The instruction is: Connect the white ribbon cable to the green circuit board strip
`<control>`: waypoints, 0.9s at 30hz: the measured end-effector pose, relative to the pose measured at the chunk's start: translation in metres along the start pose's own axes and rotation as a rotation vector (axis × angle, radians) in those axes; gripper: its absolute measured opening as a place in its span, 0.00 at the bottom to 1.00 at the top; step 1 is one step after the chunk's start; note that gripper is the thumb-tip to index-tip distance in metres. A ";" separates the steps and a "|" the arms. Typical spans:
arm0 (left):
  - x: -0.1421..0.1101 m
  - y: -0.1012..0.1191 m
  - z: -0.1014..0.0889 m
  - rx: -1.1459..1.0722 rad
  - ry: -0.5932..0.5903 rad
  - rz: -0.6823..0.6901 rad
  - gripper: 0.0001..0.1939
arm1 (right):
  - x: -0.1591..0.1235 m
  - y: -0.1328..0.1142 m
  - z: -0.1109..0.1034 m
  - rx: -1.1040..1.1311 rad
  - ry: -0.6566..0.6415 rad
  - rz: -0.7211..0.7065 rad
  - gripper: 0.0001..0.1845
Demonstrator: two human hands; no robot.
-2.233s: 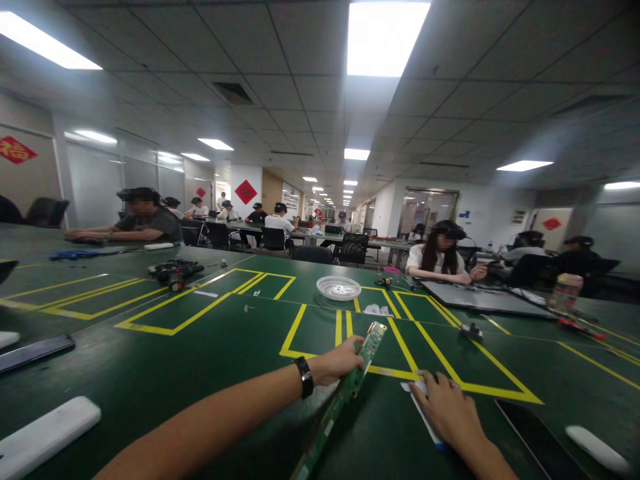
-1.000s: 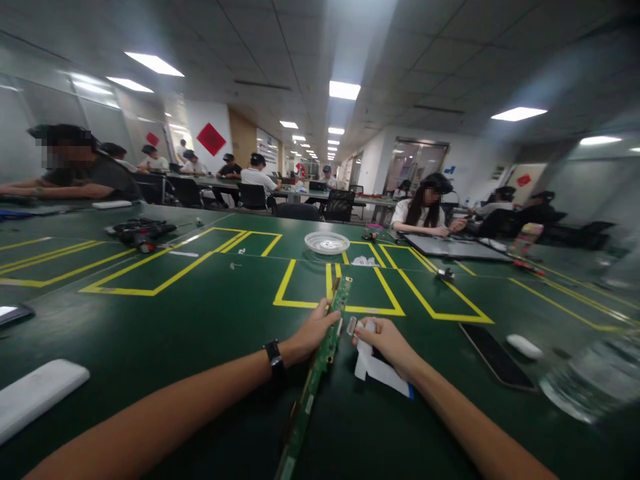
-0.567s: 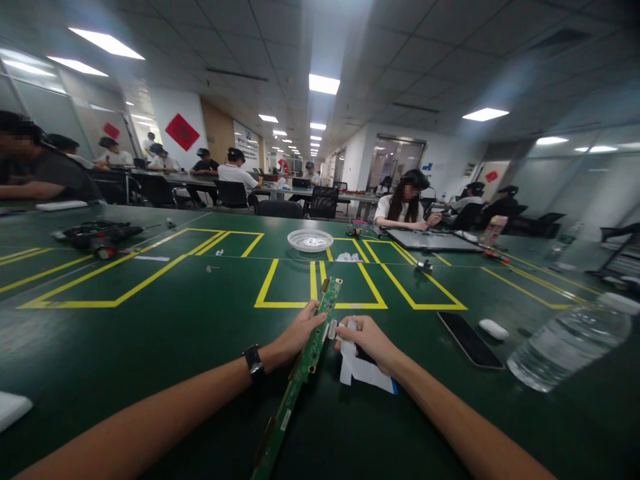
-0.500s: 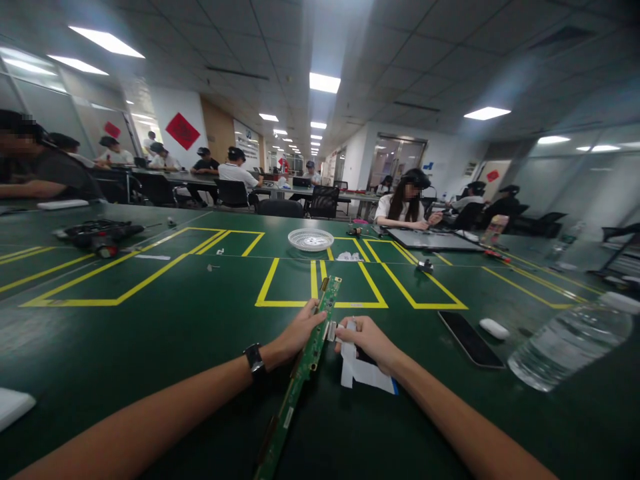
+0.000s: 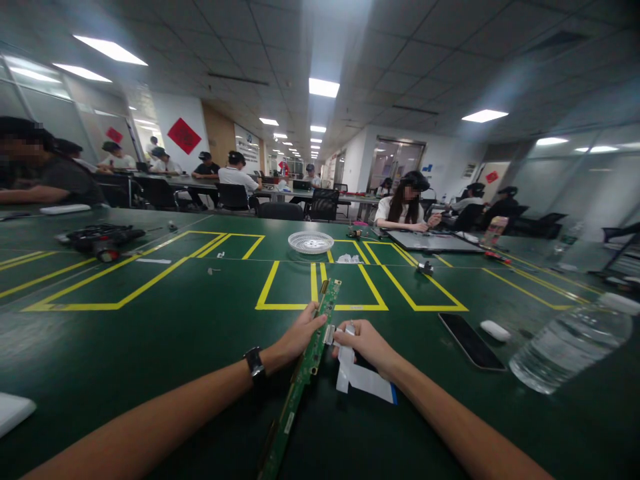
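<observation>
Between the thumb and fingers of my left hand (image 5: 300,331) is a long, narrow green circuit board (image 5: 293,398), tilted with its far end raised. My right hand (image 5: 367,343) pinches a white flat ribbon cable (image 5: 373,381) close to its silvery end. That end meets the right edge of the board, just by my left thumb; whether it sits inside a connector there I cannot tell. The cable's folded free part hangs below my right fingers and shows a blue tip. Fingers of my left hand behind the board are hidden.
A white plastic basket (image 5: 311,243) stands ahead among yellow tape outlines. To the right lie a phone (image 5: 471,341), a white case (image 5: 495,331) and a water bottle (image 5: 570,343). A black power tool (image 5: 103,239) is at left. A co-worker (image 5: 407,203) sits across the table.
My right hand has lifted the ribbon cable off the table and brought its end to the board's edge. The view has shifted right and down; in the last half second little moves.
</observation>
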State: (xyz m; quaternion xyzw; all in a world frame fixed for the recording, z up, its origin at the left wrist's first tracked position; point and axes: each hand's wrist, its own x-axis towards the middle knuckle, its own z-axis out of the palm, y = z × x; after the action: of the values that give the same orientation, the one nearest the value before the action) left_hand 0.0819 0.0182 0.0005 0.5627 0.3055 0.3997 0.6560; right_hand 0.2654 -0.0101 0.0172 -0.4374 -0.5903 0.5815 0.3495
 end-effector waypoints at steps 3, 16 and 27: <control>0.000 0.001 0.000 0.010 0.006 0.009 0.16 | 0.001 0.001 -0.001 0.003 -0.004 -0.008 0.21; -0.001 0.001 -0.001 0.258 0.056 0.103 0.15 | 0.001 0.001 0.001 -0.027 0.006 0.013 0.19; -0.005 0.006 0.006 0.345 0.011 0.166 0.23 | 0.005 0.008 0.002 -0.096 0.030 -0.068 0.22</control>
State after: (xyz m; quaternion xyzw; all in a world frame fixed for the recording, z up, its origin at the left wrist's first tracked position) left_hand 0.0833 0.0108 0.0074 0.6881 0.3255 0.3970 0.5128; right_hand 0.2627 -0.0066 0.0084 -0.4419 -0.6269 0.5337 0.3563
